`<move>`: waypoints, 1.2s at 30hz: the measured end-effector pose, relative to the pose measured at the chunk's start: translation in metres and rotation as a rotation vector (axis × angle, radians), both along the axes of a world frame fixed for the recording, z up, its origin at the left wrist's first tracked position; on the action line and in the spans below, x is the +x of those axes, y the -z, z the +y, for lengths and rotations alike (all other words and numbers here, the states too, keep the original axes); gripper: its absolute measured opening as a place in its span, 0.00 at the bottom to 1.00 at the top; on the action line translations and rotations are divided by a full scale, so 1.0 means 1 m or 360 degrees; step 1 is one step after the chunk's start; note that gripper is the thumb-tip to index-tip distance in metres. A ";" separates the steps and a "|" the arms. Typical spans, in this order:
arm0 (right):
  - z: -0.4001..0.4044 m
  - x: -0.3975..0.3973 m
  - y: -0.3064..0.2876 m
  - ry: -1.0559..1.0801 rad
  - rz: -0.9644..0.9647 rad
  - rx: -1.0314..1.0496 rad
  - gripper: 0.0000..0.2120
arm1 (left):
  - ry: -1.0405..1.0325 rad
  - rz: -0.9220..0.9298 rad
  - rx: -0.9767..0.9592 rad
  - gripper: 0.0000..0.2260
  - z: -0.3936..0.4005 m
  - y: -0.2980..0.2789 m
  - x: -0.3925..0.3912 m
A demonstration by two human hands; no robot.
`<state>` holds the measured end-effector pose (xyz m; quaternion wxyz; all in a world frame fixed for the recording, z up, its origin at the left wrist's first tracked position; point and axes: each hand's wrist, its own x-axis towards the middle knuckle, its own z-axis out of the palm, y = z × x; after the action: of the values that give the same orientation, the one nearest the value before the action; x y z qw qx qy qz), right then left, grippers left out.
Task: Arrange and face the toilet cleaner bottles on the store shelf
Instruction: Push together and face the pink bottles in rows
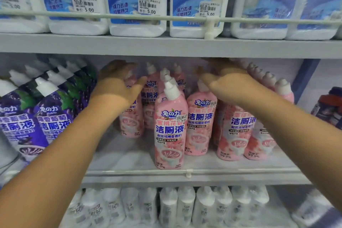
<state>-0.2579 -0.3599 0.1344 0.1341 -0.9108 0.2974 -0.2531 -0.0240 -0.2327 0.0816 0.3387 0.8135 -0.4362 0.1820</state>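
— So, where are the hands right now?

— Both reach deep into the middle shelf [129, 157], among the pink toilet cleaner bottles [200, 122]. The left hand [118, 81] sits over the left end of the pink group, its thumb stretched toward a bottle at the back and its fingers [127, 65] reaching behind the white caps.

— Does it have hold of one?

— Hard to say. The fingers are blurred and partly hidden by the bottles, so I cannot tell whether they grip anything or only touch.

— And the right hand?

— The right hand [227, 83] hovers over the caps on the right side of the pink group, fingers spread forward and fairly straight. It looks relaxed rather than curled round a bottle, though its fingertips fade into the shadow under the upper shelf.

— How do the pink bottles stand?

— Upright, labels mostly facing out, but unevenly: the front pink bottle [170, 127] stands alone near the shelf's front rail, others are set further back in loose rows, with a bare patch of shelf at front left.

— Anything beside them?

— Purple bottles [53, 116] of the same shape fill the left part of that shelf. Above, blue-and-white bottles [135, 0] with price stickers stand behind a rail; below, a row of white bottles [185, 207].
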 end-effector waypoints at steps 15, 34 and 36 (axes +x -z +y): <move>-0.072 0.066 -0.005 -0.0414 0.0341 0.0603 0.20 | -0.0160 0.0060 0.0240 0.29 -0.035 -0.010 0.008; -0.105 0.096 -0.004 -0.0350 0.0660 0.0335 0.11 | -0.0166 0.0472 -0.0099 0.40 -0.058 -0.003 0.037; -0.107 0.100 -0.003 -0.0370 0.0671 0.0320 0.11 | -0.0127 0.0646 -0.0274 0.37 -0.054 -0.001 0.042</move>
<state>-0.1579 -0.4674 0.1372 0.1872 -0.9536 0.2356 -0.0099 0.0184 -0.2871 0.0824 0.4803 0.8182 -0.3095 0.0643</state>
